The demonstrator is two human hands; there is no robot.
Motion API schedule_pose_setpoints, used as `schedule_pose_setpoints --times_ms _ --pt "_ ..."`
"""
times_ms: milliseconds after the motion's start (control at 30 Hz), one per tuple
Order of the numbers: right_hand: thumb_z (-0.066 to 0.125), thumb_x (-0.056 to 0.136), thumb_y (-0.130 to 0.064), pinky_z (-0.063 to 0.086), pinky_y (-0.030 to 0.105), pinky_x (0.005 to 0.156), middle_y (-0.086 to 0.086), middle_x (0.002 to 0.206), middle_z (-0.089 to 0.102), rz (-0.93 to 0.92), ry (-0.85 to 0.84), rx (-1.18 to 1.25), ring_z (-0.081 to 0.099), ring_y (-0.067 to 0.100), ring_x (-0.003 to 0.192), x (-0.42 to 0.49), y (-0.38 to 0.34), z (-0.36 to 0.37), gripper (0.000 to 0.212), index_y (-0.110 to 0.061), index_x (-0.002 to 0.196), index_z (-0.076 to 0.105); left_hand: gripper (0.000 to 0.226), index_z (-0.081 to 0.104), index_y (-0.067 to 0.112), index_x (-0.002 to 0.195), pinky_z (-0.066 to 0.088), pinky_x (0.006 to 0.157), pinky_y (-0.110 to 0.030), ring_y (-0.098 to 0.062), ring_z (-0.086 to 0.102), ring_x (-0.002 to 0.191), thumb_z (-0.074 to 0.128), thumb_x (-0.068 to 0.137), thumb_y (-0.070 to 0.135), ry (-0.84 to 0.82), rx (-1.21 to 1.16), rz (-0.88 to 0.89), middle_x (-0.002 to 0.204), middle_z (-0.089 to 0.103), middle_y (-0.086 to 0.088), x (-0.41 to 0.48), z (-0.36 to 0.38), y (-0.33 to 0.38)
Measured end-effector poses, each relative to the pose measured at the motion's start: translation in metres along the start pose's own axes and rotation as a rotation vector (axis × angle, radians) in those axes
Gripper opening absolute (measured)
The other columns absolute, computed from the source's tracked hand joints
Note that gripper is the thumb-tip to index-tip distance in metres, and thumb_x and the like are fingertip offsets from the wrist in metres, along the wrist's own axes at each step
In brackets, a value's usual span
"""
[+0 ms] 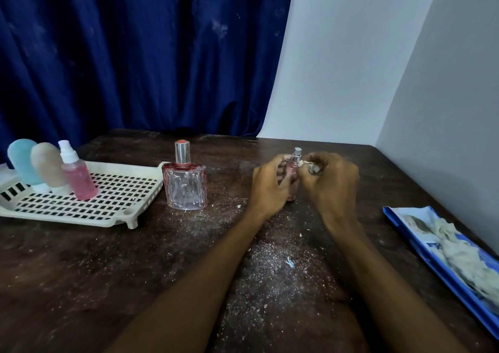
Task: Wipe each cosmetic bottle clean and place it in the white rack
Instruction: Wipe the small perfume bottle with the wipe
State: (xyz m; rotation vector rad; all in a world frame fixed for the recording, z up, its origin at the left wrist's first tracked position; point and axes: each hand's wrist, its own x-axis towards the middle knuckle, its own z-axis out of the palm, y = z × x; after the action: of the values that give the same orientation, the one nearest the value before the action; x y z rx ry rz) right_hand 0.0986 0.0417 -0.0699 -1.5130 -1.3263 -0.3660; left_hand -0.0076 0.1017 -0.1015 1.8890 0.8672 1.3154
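Observation:
A slim pink spray bottle (292, 167) with a silver nozzle stands upright on the dark table, and my left hand (270, 187) grips its body. My right hand (330, 181) pinches a small crumpled wipe (310, 166) against the bottle's neck. A wide clear glass perfume bottle (185, 183) with a silver and red cap stands left of my hands. The white rack (113, 204) lies at the far left, holding a blue bottle (23, 162), a beige bottle (48, 167) and a pink spray bottle (77, 175).
The dark wooden table (135, 271) is strewn with pale dust and crumbs. A blue packet (434, 255) with used crumpled wipes on it lies at the right edge. A blue curtain and a grey wall stand behind the table.

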Motion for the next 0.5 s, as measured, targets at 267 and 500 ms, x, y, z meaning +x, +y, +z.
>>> schedule_pose_setpoints --times_ms 267,500 --pt "0.071 0.085 -0.011 0.059 0.029 0.072 0.001 0.085 0.075 -0.013 -0.085 0.075 0.068 0.011 0.071 -0.0002 0.0066 0.0014 0.014 -0.01 0.097 0.076 0.051 0.049 0.012 0.143 0.056 0.092 -0.027 -0.012 0.063 0.111 0.064 0.094 0.011 -0.087 -0.069 -0.084 0.124 0.062 0.0 0.001 -0.0028 -0.005" --pt "0.069 0.088 -0.005 0.058 0.028 0.074 0.005 0.091 0.076 -0.009 -0.019 0.13 0.068 0.01 0.073 0.0019 0.0111 0.0009 0.019 -0.008 0.106 0.075 0.048 0.059 0.01 0.133 0.056 0.087 -0.021 -0.017 0.064 0.109 0.071 0.088 0.005 -0.078 -0.072 -0.072 0.116 0.065 -0.001 0.0032 -0.0063 -0.0043"
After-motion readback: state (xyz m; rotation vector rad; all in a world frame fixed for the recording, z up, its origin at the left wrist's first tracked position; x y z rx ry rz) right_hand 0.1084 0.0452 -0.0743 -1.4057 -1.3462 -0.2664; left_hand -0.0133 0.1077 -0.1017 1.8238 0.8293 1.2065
